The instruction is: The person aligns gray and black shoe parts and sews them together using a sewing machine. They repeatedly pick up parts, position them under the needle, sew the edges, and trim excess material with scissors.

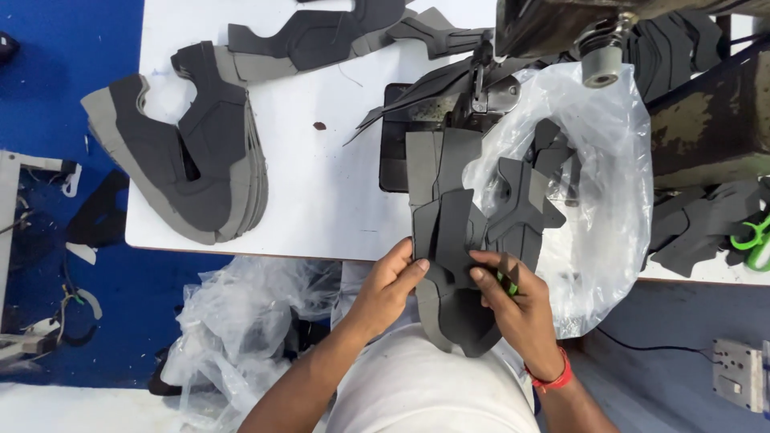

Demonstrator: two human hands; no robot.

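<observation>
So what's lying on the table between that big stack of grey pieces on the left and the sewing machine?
In the head view, mostly bare white table lies between the grey stack and the sewing machine, with just one small dark speck.

I see a white table [321, 192] stretching away beyond both hands. Far to the left of my left hand [389, 290], a fanned stack of grey shoe-upper pieces [188, 156] lies flat on it. Further away, more dark cut pieces [321, 36] rest near the far edge. Straight ahead of the hands sits a sewing machine [513, 80]. Beyond my right hand [517, 309], a clear plastic bag [601, 184] sprawls over the table's near edge. Far right lie green scissors [754, 240].
</observation>
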